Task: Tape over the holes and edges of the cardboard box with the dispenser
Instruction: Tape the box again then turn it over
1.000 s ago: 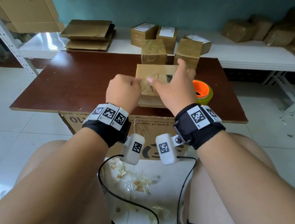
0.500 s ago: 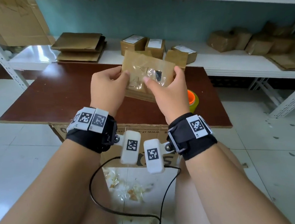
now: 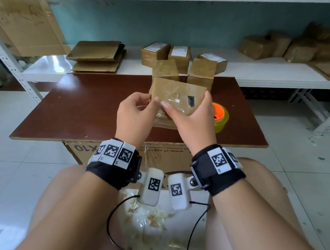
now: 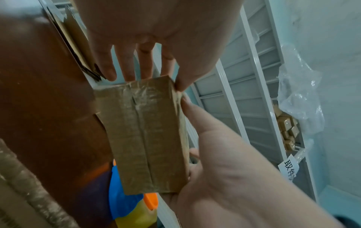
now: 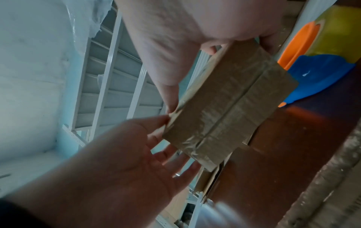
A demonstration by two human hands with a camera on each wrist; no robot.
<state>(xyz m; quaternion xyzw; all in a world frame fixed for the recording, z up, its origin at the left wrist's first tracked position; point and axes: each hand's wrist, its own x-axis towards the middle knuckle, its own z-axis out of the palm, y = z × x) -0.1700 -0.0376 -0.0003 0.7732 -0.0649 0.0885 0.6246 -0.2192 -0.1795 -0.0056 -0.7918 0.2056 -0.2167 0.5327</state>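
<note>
Matt brown cardboard box (image 3: 177, 95) wrapped in glossy, wrinkled tape.

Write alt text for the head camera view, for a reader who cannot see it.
Two hands hold a small cardboard box above a dark brown table: the left hand pinches its near left edge, the right hand grips its right side. Its top shows wrinkled clear tape and a dark hole. A tape dispenser sits right.

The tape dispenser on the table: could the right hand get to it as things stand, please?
Probably yes, once freed. The tape dispenser sits uncovered just beside the right hand, but that hand holds the cardboard box, shared with the left hand.
</note>
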